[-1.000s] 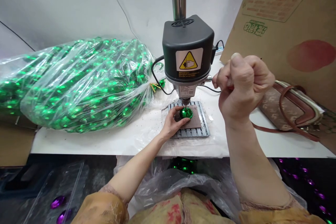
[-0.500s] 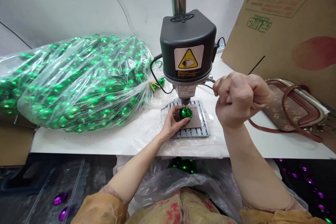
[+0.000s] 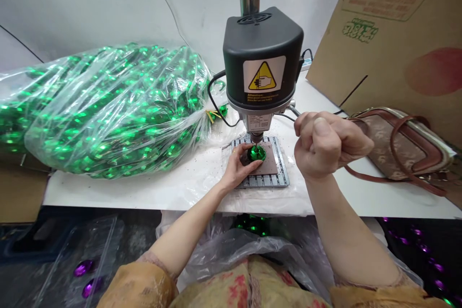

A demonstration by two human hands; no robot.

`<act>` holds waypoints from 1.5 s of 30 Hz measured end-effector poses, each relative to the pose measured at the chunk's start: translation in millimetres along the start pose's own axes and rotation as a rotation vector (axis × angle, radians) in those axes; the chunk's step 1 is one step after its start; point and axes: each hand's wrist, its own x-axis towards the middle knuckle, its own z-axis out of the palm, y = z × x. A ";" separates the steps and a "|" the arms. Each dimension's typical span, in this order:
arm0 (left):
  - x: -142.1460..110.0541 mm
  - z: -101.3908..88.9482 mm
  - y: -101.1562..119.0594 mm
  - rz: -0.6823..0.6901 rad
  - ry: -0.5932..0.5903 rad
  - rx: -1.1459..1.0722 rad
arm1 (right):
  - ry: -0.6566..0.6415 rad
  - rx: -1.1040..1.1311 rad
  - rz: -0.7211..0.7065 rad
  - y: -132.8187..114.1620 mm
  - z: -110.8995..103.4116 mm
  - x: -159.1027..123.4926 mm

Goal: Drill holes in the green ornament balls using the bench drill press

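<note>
Thumb and fingers of my left hand [image 3: 238, 166] are closed around a shiny green faceted piece [image 3: 256, 153], holding it on a flat brown board [image 3: 270, 162]. The board lies on the slotted metal base [image 3: 277, 180] of a small drill press [image 3: 263, 57]. Directly above the green piece is the chuck [image 3: 256, 137], its bit reaching down to the piece; how deep it goes I cannot tell. My right hand [image 3: 327, 144] is wrapped in a fist around the drill press lever [image 3: 294, 109], whose outer end the fingers hide.
A large clear bag [image 3: 119, 110] of green faceted pieces lies to the left. At the right stand a cardboard box [image 3: 390, 24] and a handbag [image 3: 404, 149]. Purple pieces [image 3: 83, 267] lie below the table's front edge, and more green ones [image 3: 252, 224] sit in plastic by my lap.
The camera view has shifted slightly. Both hands keep their grips, and the lever and green piece look nearly the same; any small lever movement is hard to tell.
</note>
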 end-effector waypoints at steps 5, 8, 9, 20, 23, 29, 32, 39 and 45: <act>-0.6 0.3 -2.4 0.005 -0.010 0.015 | -0.030 0.050 -0.039 1.5 -1.8 -1.6; -0.6 0.8 -2.1 0.014 -0.001 0.012 | -0.048 0.053 -0.044 2.9 -5.0 -3.5; -0.7 1.0 -1.6 0.017 0.002 0.014 | -0.050 0.054 -0.048 3.9 -6.5 -5.0; 0.0 2.6 2.5 0.008 0.017 0.028 | 0.020 0.040 0.098 -7.8 7.4 15.2; -7.4 2.6 18.2 0.003 0.140 0.113 | 0.048 0.005 0.311 -16.3 19.9 42.9; -83.0 -10.2 48.7 0.226 -0.209 0.409 | 0.026 0.031 0.389 -14.0 24.4 59.8; -130.5 -17.9 41.2 0.425 -0.478 0.602 | 0.034 0.032 0.366 -11.2 22.4 56.7; -96.5 -57.6 17.8 0.399 -0.254 0.431 | 0.040 0.017 0.367 -10.6 22.6 56.2; 88.0 -85.7 -26.4 0.134 0.113 0.468 | 0.061 0.047 0.365 -13.0 24.0 54.0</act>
